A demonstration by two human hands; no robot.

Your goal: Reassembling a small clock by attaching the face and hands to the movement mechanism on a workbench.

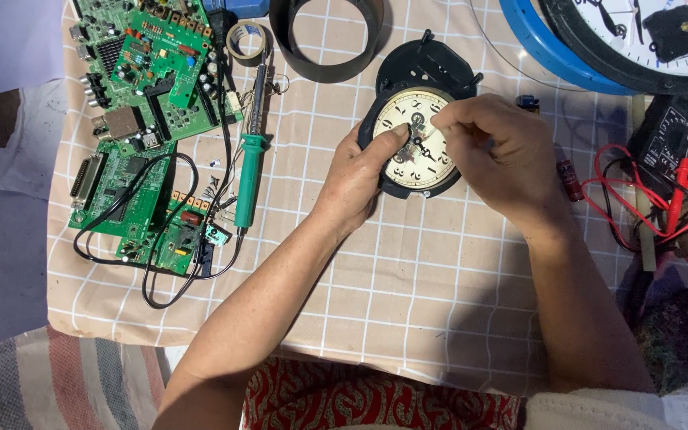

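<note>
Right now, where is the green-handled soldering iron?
In the head view the soldering iron lies on the checked cloth, left of the left hand, beside the green circuit boards, below the tape roll.

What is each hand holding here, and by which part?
The left hand grips the small black clock by its left rim, thumb on the dial. The right hand pinches at the dial's centre; what it holds cannot be told.

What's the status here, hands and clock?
Left hand grips small clock at its left rim. Right hand pinches at dial centre. Soldering iron lies clear, leftward.
</note>
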